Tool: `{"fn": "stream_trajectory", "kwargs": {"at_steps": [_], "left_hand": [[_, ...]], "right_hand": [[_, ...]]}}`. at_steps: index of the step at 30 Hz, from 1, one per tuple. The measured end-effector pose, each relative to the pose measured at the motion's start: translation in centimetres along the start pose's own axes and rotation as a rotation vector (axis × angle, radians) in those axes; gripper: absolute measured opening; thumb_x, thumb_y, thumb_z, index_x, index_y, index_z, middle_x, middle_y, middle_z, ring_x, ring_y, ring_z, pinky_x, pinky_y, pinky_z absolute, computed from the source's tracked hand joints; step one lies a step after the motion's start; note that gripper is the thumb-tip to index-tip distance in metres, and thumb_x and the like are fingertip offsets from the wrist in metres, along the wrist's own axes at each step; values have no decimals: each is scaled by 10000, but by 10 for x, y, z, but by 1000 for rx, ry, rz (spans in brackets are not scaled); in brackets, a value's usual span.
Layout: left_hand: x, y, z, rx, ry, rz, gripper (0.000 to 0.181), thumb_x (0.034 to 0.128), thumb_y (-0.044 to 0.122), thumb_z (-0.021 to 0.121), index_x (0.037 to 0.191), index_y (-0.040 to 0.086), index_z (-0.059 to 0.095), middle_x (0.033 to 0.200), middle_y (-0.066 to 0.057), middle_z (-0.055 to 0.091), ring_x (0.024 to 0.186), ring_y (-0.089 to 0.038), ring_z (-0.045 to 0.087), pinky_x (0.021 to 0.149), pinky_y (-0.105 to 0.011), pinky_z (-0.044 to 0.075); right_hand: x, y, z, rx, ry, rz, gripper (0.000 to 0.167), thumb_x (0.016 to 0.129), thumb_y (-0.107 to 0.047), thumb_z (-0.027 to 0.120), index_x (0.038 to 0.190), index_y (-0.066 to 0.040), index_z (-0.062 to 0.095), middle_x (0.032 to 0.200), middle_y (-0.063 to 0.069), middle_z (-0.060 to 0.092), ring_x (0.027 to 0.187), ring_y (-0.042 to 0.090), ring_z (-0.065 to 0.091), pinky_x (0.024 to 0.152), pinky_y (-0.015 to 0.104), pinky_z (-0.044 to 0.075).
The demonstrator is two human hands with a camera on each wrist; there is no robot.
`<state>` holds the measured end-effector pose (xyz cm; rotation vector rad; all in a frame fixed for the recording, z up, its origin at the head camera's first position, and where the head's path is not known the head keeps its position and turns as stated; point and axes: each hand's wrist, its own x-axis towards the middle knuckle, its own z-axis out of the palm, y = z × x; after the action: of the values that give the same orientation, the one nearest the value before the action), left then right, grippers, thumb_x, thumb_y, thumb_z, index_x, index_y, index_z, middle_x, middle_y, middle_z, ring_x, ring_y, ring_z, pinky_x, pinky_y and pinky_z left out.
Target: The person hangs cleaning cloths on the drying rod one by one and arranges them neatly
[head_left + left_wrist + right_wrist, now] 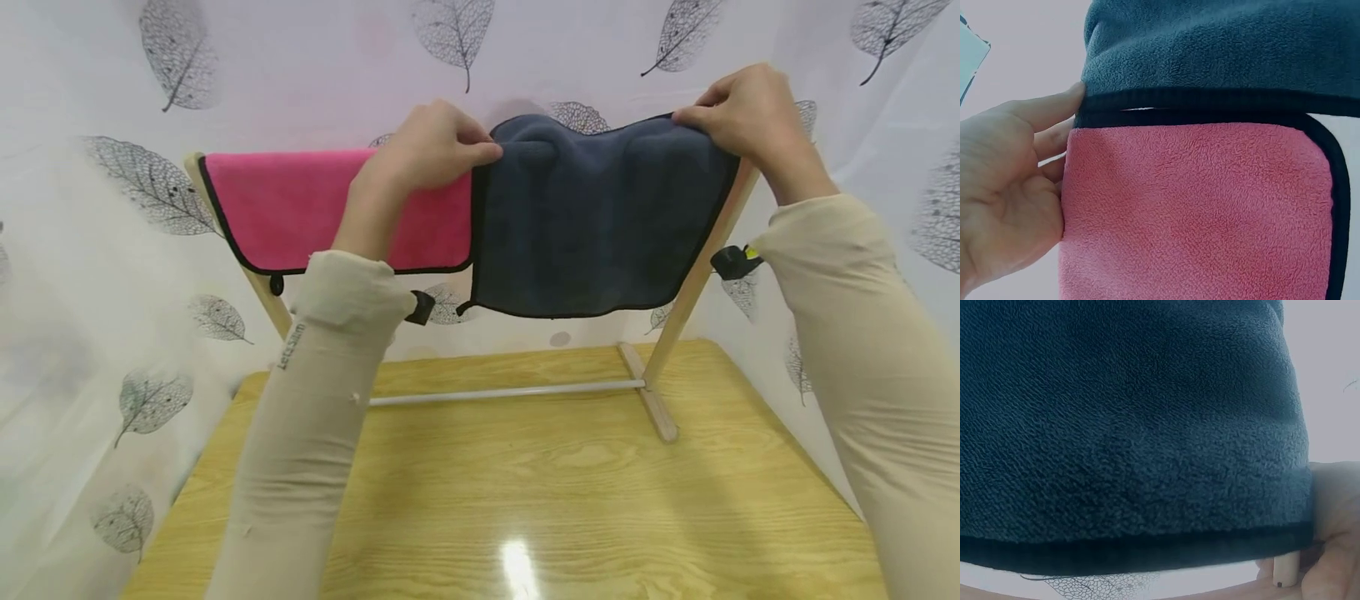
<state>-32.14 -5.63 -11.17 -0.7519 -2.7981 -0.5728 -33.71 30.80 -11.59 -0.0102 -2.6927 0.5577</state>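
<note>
A dark blue-grey towel (pixel 592 225) with black edging hangs at the right part of a wooden rack, its upper edge bunched up in the middle. My left hand (pixel 438 146) pinches its upper left edge, beside the pink towel. At its upper right corner my right hand (pixel 753 112) pinches the edge between thumb and fingers. A pink towel (pixel 300 208), also edged in black, hangs folded over the left part of the rack. In the left wrist view, my left hand's thumb (pixel 1063 106) presses the dark towel's edge. The rack's top bar is mostly hidden; a white rod end (pixel 1286 569) shows beside my right hand.
The rack's slanted wooden leg (pixel 693 275) rises from a foot (pixel 648 392) on the wood-grain table (pixel 525 483). A white lower rod (pixel 510 392) runs across near the table's back. Behind hangs a white curtain (pixel 97 333) with a leaf print.
</note>
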Motion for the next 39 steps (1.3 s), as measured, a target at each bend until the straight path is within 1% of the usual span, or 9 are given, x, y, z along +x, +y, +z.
{"fn": "stream_trajectory", "kwargs": {"at_steps": [2, 6, 13, 16, 20, 22, 26, 33, 39], "left_hand": [[-1, -1, -2, -4, -16, -5, 332, 1058, 385, 576, 1268, 203, 758, 1048, 14, 697, 981, -158, 528, 817, -290, 420], [0, -1, 0, 6, -27, 10, 340, 1064, 359, 576, 1312, 191, 737, 1125, -15, 709, 1039, -181, 537, 851, -296, 435], [3, 2, 2, 33, -42, 27, 344, 1074, 342, 560, 1336, 189, 723, 1099, -30, 701, 1000, -188, 539, 821, -302, 434], [2, 2, 1, 36, -43, 21, 341, 1073, 344, 561, 1329, 191, 727, 1061, -40, 694, 974, -188, 533, 799, -301, 426], [1, 3, 0, 29, -48, 2, 342, 1073, 344, 563, 1338, 195, 722, 1073, -35, 693, 989, -183, 529, 800, -297, 426], [1, 3, -1, 28, -52, -5, 345, 1073, 348, 564, 1344, 199, 717, 1094, -27, 695, 1005, -181, 530, 806, -295, 429], [1, 5, -1, 39, -54, -14, 349, 1073, 364, 559, 1344, 209, 717, 1091, -26, 694, 994, -177, 533, 799, -291, 431], [1, 4, -2, 52, -55, -10, 347, 1078, 360, 552, 1341, 207, 718, 1092, -24, 690, 970, -173, 531, 779, -288, 428], [2, 2, -2, 57, -59, 7, 342, 1081, 358, 546, 1326, 205, 729, 1051, -28, 687, 948, -171, 528, 773, -284, 421]], "right_hand": [[1, -1, -1, -4, -6, 9, 610, 1027, -445, 579, 1332, 79, 642, 1380, 287, 563, 968, 321, 483, 650, 336, 394], [1, -1, 0, -6, 24, 15, 586, 1017, -413, 607, 1309, 93, 649, 1343, 290, 581, 980, 331, 491, 631, 314, 392], [-3, 3, 11, 70, 297, -54, 460, 1004, -380, 666, 1176, 46, 689, 903, 83, 533, 830, 76, 376, 664, 251, 337], [-4, 5, 13, 93, 340, -115, 505, 995, -444, 667, 1131, 40, 716, 780, -83, 495, 754, 7, 367, 650, 229, 329], [-5, 7, 10, 122, 312, -184, 586, 1012, -496, 597, 1019, 66, 762, 636, -316, 426, 743, -13, 397, 643, 235, 315], [-7, 8, 7, 127, 283, -207, 597, 1015, -489, 577, 978, 76, 765, 594, -364, 415, 739, 4, 412, 641, 252, 313], [-16, 14, -3, 144, 200, -236, 537, 986, -453, 636, 994, 71, 754, 623, -298, 476, 749, 67, 430, 652, 262, 326], [-32, 34, -14, 251, -21, -278, 223, 947, -254, 768, 1098, -93, 735, 964, -160, 587, 815, 66, 530, 731, 167, 364], [-36, 40, -13, 242, -19, -277, 247, 978, -211, 737, 1170, -57, 716, 993, -218, 565, 789, -17, 554, 756, 142, 359]]}}
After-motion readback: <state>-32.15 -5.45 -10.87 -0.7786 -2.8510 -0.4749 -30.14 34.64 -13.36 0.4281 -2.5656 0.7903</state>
